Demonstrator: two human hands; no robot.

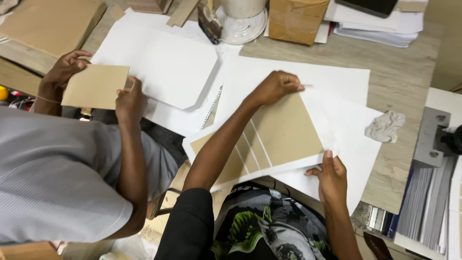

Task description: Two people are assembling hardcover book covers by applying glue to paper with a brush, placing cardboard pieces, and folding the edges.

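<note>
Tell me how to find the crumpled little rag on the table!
Start at the grey wooden table and find the big white paper sheets spread across its middle. Just past their right edge lies the crumpled pale grey cloth rag, alone on bare wood. Everything near it is flat paper; it alone is soft and wrinkled.

both hands spread apart, fingers pressing down

left hand (275, 86) reaches far forward on a straightened arm, fingers curled, knuckles up; right hand (331, 175) sits near the body, thumb extended forward, fingers bent.

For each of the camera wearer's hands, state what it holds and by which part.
Left hand: far edge of the white sheet over tan card. Right hand: its near edge.
</note>
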